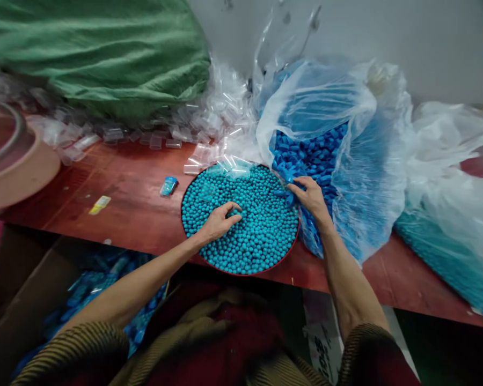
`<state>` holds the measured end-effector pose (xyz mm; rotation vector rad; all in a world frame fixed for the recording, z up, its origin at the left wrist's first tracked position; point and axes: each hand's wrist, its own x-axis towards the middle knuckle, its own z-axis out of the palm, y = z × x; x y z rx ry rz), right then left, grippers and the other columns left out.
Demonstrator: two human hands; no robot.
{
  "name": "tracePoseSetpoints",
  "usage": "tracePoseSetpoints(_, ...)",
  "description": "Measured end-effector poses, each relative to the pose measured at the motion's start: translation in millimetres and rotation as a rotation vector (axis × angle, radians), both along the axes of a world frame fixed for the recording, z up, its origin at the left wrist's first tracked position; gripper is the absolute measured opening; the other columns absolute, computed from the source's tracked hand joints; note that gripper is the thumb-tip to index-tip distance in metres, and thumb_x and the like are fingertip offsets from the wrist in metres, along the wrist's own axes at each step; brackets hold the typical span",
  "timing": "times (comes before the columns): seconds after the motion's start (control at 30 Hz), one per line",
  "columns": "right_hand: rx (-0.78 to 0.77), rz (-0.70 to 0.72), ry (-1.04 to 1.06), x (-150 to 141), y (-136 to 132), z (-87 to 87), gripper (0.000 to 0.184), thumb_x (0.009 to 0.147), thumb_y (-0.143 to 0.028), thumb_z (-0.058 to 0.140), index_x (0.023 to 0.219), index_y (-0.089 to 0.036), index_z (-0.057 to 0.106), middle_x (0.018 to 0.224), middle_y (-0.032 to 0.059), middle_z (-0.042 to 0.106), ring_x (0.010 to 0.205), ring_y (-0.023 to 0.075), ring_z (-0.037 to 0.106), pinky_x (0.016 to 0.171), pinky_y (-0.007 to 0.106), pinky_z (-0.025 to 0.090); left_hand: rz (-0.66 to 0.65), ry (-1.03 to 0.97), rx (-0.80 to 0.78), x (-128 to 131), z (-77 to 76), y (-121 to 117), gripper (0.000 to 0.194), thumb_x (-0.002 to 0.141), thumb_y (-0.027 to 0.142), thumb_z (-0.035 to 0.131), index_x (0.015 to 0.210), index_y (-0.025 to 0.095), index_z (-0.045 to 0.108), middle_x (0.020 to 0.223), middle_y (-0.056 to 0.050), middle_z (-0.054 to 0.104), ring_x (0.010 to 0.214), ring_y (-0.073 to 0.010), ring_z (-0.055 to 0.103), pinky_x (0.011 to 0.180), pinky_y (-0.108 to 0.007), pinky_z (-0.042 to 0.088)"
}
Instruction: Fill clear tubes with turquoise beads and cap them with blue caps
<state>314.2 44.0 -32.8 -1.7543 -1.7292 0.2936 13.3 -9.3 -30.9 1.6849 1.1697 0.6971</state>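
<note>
A round red-rimmed tray (239, 274) on the table is full of small turquoise balls (251, 236). My left hand (221, 221) is just over the balls, thumb and fingers curled toward each other; whatever lies between them is too unclear to name. To the right, my right hand (312, 199) pinches a blue plastic cap (290, 187) at the mouth of a translucent bag (362, 177). Many more blue caps (309, 155) fill that bag. Several clear plastic tubes (229, 166) lie at the tray's back edge, some resting on the balls.
Clear tubes (156, 140) are heaped behind, under a green cloth sack (104, 59). A blue-capped filled tube (169, 186) and a yellow-and-white piece (100, 205) lie left on the red table (137, 225). A pink basin (28, 166) stands far left; another bag (454, 214) sits right.
</note>
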Motion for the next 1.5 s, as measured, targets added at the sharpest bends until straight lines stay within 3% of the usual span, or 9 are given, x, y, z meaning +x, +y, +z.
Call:
tracePoseSetpoints(0.13, -0.072, 0.108, -0.317, -24.4, -6.4, 7.6, 0.038, 0.078, -0.038, 0.060, 0.112, -0.023, 0.066, 0.122, 0.0126, 0.059, 0.111, 0.0317, 0.052, 0.094, 0.050, 0.040, -0.004, -0.038, -0.009, 0.6, 0.9, 0.7, 0.024, 0.076, 0.031, 0.053, 0.095, 0.017, 0.058, 0.072, 0.003, 0.049, 0.067, -0.0116, 0.044, 0.070, -0.025, 0.039)
tracePoseSetpoints(0.33, 0.119, -0.004, -0.213, -28.8, -19.5, 33.8, 0.031, 0.086, -0.027, 0.046, 0.105, -0.016, 0.068, 0.104, 0.0121, 0.067, 0.098, 0.0243, 0.060, 0.089, 0.038, 0.045, 0.021, -0.126, -0.044, 0.0, -2.5, 3.3, 0.025, 0.075, 0.032, 0.054, 0.095, 0.017, 0.059, 0.071, 0.004, 0.049, 0.067, -0.0110, 0.043, 0.069, -0.024, 0.038)
tracePoseSetpoints(0.47, 0.022, 0.054, -0.256, -49.1, -33.3, 43.2, 0.029, 0.087, -0.028, 0.045, 0.104, -0.019, 0.067, 0.100, 0.0086, 0.069, 0.092, 0.0237, 0.062, 0.084, 0.035, 0.046, 0.046, -0.179, -0.051, 0.6, -4.1, 4.2, 0.026, 0.074, 0.032, 0.056, 0.095, 0.017, 0.061, 0.078, 0.002, 0.054, 0.071, -0.0109, 0.045, 0.072, -0.024, 0.039)
tracePoseSetpoints(0.7, -0.256, 0.260, -0.573, -89.5, -38.0, 22.5, 0.026, 0.085, -0.021, 0.049, 0.106, -0.022, 0.065, 0.102, 0.0097, 0.063, 0.089, 0.0229, 0.059, 0.069, 0.030, 0.044, 0.079, -0.175, -0.094, 0.4, 0.8, 1.7, 0.028, 0.075, 0.033, 0.055, 0.098, 0.017, 0.061, 0.080, 0.002, 0.057, 0.074, -0.0119, 0.049, 0.069, -0.022, 0.041)
tracePoseSetpoints(0.87, -0.149, 0.472, -0.336, -69.7, -45.0, 11.2, 0.035, 0.083, -0.011, 0.039, 0.096, -0.023, 0.069, 0.116, 0.0057, 0.061, 0.104, 0.0202, 0.057, 0.085, 0.032, 0.046, 0.048, -0.179, -0.107, 0.3, -0.1, 1.2, 0.031, 0.076, 0.034, 0.055, 0.101, 0.017, 0.060, 0.082, 0.001, 0.058, 0.075, -0.0117, 0.050, 0.070, -0.023, 0.042)
tracePoseSetpoints(1.0, -0.062, 0.226, -0.100, -58.4, -48.5, 16.8, 0.035, 0.085, -0.018, 0.036, 0.101, -0.020, 0.067, 0.108, 0.0081, 0.065, 0.098, 0.0212, 0.060, 0.087, 0.037, 0.046, 0.016, -0.213, -0.101, 0.9, -4.2, 2.5, 0.031, 0.077, 0.034, 0.054, 0.102, 0.016, 0.059, 0.087, 0.000, 0.060, 0.076, -0.0119, 0.052, 0.074, -0.024, 0.042)
tracePoseSetpoints(1.13, -0.272, -0.044, -0.249, -79.3, -43.2, 26.0, 0.038, 0.085, -0.047, 0.049, 0.103, -0.017, 0.064, 0.083, 0.0112, 0.069, 0.085, 0.0273, 0.063, 0.077, 0.039, 0.047, -0.006, -0.204, -0.063, 1.7, -3.0, 2.6, 0.028, 0.076, 0.031, 0.056, 0.098, 0.016, 0.060, 0.092, -0.001, 0.062, 0.084, -0.0135, 0.054, 0.082, -0.026, 0.042)
tracePoseSetpoints(1.33, -0.448, -0.065, -0.550, -109.0, -32.6, 25.2, 0.040, 0.081, -0.035, 0.056, 0.112, -0.010, 0.056, 0.090, 0.0215, 0.068, 0.084, 0.0333, 0.064, 0.073, 0.041, 0.046, -0.018, -0.311, -0.197, 1.8, 0.0, 0.7, 0.026, 0.076, 0.029, 0.056, 0.098, 0.015, 0.058, 0.084, -0.001, 0.063, 0.079, -0.0124, 0.057, 0.071, -0.024, 0.044)
tracePoseSetpoints(1.5, -0.265, 0.042, -0.287, -89.6, -39.6, 21.3, 0.036, 0.082, -0.024, 0.044, 0.115, -0.017, 0.056, 0.084, 0.0100, 0.069, 0.078, 0.0250, 0.064, 0.073, 0.035, 0.047, -0.035, -0.485, -0.500, -1.6, 0.2, 1.6, 0.035, 0.077, 0.036, 0.059, 0.103, 0.014, 0.053, 0.073, -0.001, 0.062, 0.061, -0.0098, 0.057, 0.048, -0.018, 0.036)
